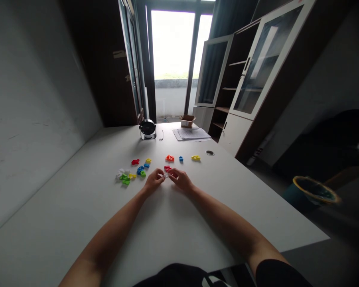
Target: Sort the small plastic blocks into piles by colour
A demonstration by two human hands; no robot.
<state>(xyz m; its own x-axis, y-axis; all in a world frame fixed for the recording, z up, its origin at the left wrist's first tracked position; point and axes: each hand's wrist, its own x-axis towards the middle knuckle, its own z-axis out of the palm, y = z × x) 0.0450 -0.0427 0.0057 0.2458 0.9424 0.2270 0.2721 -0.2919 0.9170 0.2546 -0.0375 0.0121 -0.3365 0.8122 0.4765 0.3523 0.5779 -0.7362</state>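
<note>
Between the fingertips of both hands is a small white plastic piece [166, 175], partly covered by the fingers. My left hand [154, 180] pinches its left side, and my right hand [181, 179] grips it from the right. Just beyond the fingers lies a red piece [167, 168]. To the left of my left hand sit blue pieces [140, 170], a green piece [143, 173] and a yellow piece [132, 175]. Farther left is a cluster of white pieces [120, 173] and green pieces [125, 179].
Farther up the white table [203, 199] lie an orange piece [169, 158], a blue piece [181, 158] and a yellow piece [196, 158]. At the far end stand a round black device [148, 128], papers [193, 134] and an open cardboard box [187, 121]. A bin [299, 195] stands right.
</note>
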